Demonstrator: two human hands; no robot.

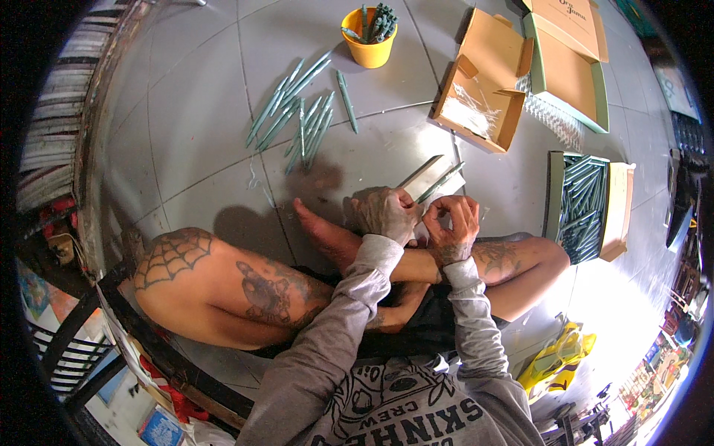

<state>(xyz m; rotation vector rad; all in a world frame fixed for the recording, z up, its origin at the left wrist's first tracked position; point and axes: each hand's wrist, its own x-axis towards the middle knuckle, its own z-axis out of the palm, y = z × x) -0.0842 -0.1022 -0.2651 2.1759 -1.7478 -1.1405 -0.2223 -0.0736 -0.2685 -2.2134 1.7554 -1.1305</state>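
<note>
Close together above my crossed shins, my left hand (393, 214) and my right hand (452, 224) both have bent fingers. A slim green pen-shaped stick (445, 181) slants up from my left fingertips. My right thumb and fingers are pinched close beside it; what they grip is too small to make out. Just beyond the hands lies a pale flat strip (425, 174) with a dark edge. Farther off, to the left, loose green sticks (297, 111) lie in a spread group, with a single stick (346, 102) apart from them.
A yellow pot (370, 53) of sticks stands at the far side. Right of it are an open cardboard box (508, 132) with clear plastic inside and a green-edged box (604, 97). Another box (552, 195) full of sticks sits near my right knee. A yellow bag (558, 360) lies behind that knee.
</note>
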